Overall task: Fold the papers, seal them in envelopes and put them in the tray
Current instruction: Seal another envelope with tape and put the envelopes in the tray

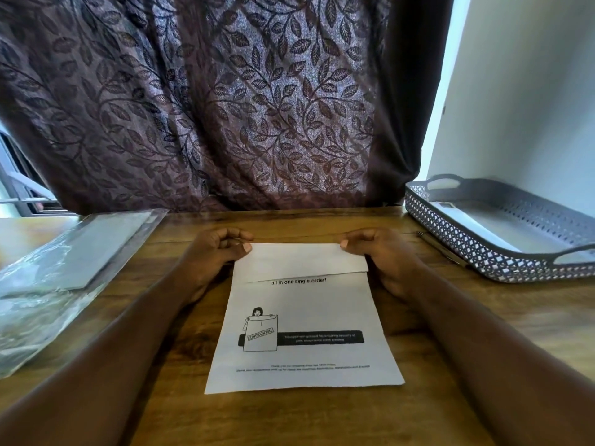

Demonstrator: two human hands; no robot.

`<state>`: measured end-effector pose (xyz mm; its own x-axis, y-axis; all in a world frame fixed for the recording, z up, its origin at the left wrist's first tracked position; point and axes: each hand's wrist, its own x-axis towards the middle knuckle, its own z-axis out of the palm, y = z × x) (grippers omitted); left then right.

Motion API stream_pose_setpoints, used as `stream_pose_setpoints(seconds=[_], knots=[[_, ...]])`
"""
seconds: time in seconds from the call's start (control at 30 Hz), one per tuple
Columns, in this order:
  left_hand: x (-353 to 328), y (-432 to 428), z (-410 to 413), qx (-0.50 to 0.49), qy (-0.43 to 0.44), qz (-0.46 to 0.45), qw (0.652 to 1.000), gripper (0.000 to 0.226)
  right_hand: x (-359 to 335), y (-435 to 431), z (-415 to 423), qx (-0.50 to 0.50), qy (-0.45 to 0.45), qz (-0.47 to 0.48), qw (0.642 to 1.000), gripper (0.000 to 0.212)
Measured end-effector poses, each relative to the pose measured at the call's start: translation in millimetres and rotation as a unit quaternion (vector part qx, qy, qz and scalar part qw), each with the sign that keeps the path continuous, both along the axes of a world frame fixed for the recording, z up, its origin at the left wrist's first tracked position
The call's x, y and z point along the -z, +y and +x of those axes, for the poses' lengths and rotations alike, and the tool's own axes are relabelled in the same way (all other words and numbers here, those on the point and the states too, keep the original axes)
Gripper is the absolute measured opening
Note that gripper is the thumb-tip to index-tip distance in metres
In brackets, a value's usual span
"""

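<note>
The left hand [219,252] pinches the folded top-left corner of the paper [302,333], thumb on top, fingers curled; the sheet lies flat on the wooden table [450,317]. The right hand [383,252] pinches the top-right corner likewise; the tray [483,252] sits far right.

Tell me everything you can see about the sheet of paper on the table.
The paper is a white printed sheet lying flat on the wooden table. Its far end is folded over toward the person, the flap's edge slightly slanted above a line of bold text. Below are a small drawing of a figure holding a sheet stamped confidential, a black bar, and fine print too blurred to read. The left hand and right hand pinch the fold's two corners.
</note>
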<state>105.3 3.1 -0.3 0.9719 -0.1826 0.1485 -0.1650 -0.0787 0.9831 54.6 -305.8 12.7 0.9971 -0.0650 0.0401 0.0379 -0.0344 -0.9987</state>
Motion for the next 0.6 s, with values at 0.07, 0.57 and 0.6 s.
stream_pose_setpoints(seconds=[0.07,0.57,0.6], knots=[[-1,1,0,0.006,0.008,0.023,1.000,0.019,1,3,0,0.005,-0.008,-0.024,1.000,0.018],[-18,-34,-28,-0.006,-0.256,0.280,0.925,0.016,-8,34,1,0.072,-0.226,-0.457,0.857,0.020],[-19,-38,-31,-0.003,-0.265,0.282,0.922,0.013,-10,42,-1,0.060,-0.237,-0.460,0.854,0.020]])
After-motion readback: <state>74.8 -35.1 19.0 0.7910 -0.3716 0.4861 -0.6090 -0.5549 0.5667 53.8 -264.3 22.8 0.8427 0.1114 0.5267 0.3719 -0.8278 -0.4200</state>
